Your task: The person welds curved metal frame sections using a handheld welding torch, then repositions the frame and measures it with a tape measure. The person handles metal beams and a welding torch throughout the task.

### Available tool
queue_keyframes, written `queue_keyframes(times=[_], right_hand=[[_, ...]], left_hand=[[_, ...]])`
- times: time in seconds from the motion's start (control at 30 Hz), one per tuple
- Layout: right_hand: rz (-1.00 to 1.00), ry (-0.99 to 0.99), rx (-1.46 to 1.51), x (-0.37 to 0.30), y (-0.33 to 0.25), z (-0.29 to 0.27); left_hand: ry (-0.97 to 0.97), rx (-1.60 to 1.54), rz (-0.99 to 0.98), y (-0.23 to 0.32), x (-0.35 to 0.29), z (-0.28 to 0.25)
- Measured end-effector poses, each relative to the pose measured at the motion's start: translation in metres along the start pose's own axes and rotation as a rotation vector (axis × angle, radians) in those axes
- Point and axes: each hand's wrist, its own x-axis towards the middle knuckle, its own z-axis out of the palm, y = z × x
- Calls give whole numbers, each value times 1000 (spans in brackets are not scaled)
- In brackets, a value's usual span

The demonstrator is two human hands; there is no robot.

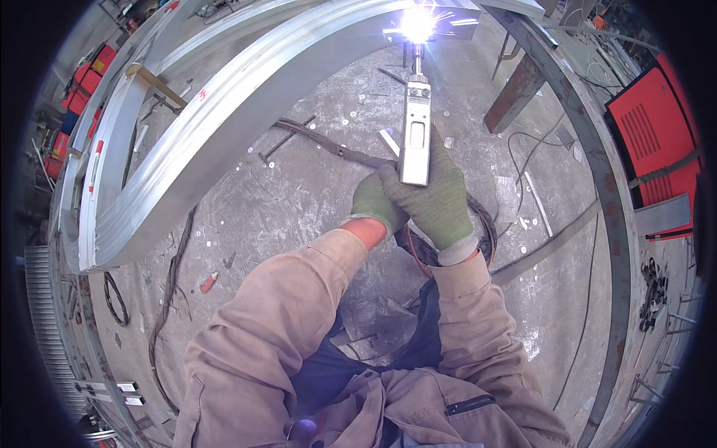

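My right hand point(439, 196), in a green glove, is wrapped around a silver handheld welding torch point(415, 134). The torch points away from me, and its narrow nozzle ends in a bright white-violet arc with sparks. That glare lies at the far end of a long curved metal beam point(216, 104) and hides the spot itself. My left hand point(376, 203), gloved alike, is closed just below and left of the torch, pressed against my right hand's fingers. What its fingers grip is hidden. A dark sheathed cable point(328, 144) runs along the floor toward my hands.
More cable point(482, 224) loops under my right wrist. A rusty steel post point(515, 93) and a long steel rail point(616, 224) stand at right, with a red machine point(653, 134) beyond. Metal scraps and a small red-handled item point(209, 282) lie on the grey floor.
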Motion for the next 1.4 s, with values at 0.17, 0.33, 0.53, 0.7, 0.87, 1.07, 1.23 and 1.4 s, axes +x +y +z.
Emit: queue_keyframes(times=[0.17,0.33,0.53,0.7,0.87,1.07,1.23,1.4], right_hand=[[-5,-7,3,-1,-2,-1],[-6,-10,5,-1,1,0],[-11,-16,11,-2,3,0],[-6,-12,-5,-3,7,-1],[7,-12,20,-4,3,1],[19,-12,29,-2,9,4],[118,-17,78,-1,10,-2],[209,-61,97,-11,22,-2]], left_hand=[[2,-14,4,-1,-2,-1],[10,-16,-23,-7,2,8],[10,39,29,-18,5,16],[-19,91,35,-9,3,10],[-22,46,-6,-14,4,13],[-24,61,-1,-15,5,13],[-221,259,61,14,1,-10],[-365,186,-26,15,-12,-2]])
